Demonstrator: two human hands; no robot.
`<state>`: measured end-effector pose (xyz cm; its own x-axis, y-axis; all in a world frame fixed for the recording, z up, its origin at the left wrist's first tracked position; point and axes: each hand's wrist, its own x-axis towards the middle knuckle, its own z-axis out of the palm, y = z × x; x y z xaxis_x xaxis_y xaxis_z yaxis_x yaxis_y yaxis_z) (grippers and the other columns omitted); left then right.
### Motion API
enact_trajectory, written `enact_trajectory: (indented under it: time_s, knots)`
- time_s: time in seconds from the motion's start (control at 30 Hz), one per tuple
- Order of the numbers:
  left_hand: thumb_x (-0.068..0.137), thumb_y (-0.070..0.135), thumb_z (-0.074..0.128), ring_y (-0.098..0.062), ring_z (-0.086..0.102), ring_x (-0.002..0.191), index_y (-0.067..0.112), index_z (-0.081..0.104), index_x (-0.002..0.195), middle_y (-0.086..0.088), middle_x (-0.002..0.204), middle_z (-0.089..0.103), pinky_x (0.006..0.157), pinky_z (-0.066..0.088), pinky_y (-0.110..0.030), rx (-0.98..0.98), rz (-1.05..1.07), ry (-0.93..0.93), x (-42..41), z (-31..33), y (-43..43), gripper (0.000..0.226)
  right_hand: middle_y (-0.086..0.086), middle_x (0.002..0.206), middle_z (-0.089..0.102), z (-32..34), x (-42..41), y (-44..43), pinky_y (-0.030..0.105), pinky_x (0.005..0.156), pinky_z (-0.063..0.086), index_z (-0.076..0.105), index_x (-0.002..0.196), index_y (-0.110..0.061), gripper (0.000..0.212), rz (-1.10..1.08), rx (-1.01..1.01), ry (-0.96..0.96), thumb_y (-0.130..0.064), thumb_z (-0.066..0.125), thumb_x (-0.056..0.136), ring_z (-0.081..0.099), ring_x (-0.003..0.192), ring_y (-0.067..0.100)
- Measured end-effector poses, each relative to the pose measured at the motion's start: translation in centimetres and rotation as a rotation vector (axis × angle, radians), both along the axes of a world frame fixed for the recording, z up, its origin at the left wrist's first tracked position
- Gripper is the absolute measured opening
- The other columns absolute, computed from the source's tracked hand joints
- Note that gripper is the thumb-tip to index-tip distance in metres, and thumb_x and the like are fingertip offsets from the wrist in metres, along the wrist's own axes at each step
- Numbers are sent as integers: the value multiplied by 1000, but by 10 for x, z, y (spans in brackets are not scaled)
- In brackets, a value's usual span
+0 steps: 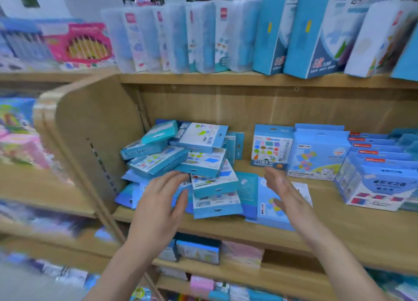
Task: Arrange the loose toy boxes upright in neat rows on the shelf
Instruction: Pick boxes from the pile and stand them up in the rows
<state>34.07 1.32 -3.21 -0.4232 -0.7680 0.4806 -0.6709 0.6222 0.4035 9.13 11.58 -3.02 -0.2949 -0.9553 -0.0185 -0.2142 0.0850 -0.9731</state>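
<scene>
On the shelf (pixel 339 223), jumbled toy boxes (pixel 201 162) (lettering blurred), left hand (pixel 161 202) and right hand (pixel 286 193) both spread, empty.

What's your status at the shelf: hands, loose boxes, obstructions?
Left hand open, at the jumbled pile. Right hand open over a flat box. Nothing gripped. Upright rows stand right of the pile.

A jumble of small blue toy boxes (pixel 181 158) is lying heaped at centre-left of the frame, tilting every way against the side wall of the wooden shelf (pixel 339 223). Two flat blue boxes (pixel 263 194) are lying face up at centre. Right of centre, more boxes (pixel 316 156) are standing upright in rows.
</scene>
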Motion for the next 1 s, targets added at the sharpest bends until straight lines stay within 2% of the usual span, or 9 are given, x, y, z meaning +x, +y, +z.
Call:
enact_trajectory:
  time_s: [0.17,0.33,0.47,0.63,0.73,0.8,0.87,0.93,1.0]
  knots:
    - [90,26,57,-19,50,113,15,60,119,-2,122,60,95,32,-22,-124,101,12,26,23,-34,32,-28,142,34,14,33,-37,22,109,24,35,137,-45,64,75,-9,12,-71,31,78,30,131,-7]
    - [85,22,67,-23,52,111,14,59,120,-2,122,60,92,39,-30,-204,148,-32,18,54,-82,37,-29,136,34,19,38,-84,22,103,25,36,136,-46,57,57,-25,99,-62,37,81,30,127,-6]
    - [88,39,60,-19,49,116,22,51,131,5,130,56,93,41,-30,-80,163,-197,4,58,-118,47,-20,143,37,16,29,-126,36,108,32,31,135,-51,54,75,-25,273,-63,43,84,36,133,8]
    - [93,32,51,-21,56,116,23,56,130,2,129,61,89,47,-33,-60,134,-202,-1,54,-145,38,-10,155,19,14,14,-168,27,109,23,21,145,-41,64,137,-5,608,-34,57,92,20,142,13]
    - [87,35,46,-20,64,108,22,64,122,-2,120,66,80,52,-30,-105,126,-172,0,54,-153,41,-1,146,32,8,2,-187,27,99,34,36,141,-36,61,64,-62,807,-21,63,88,37,132,21]
    - [90,33,53,-11,67,92,21,67,118,-3,114,69,71,48,-17,-114,125,-122,2,54,-156,33,1,123,47,7,-4,-198,25,83,38,56,130,-27,51,-2,-194,912,-11,67,83,49,111,22]
    - [92,25,59,-4,63,79,21,69,113,-2,99,74,59,40,-4,-97,132,13,4,54,-158,24,1,114,52,3,-9,-208,25,83,35,67,117,-23,43,13,-301,959,-4,69,78,46,105,18]
    - [92,26,57,-1,59,59,23,70,110,7,81,72,49,40,-10,-55,165,225,4,57,-160,23,-4,118,54,-1,-14,-216,23,91,30,70,111,-23,39,38,-374,905,-1,68,79,38,110,13]
    - [91,34,53,-2,55,58,24,72,97,11,72,67,50,44,-26,11,195,460,5,65,-162,22,-12,123,52,2,-14,-223,20,97,27,71,109,-24,37,38,-418,752,1,66,82,39,115,9]
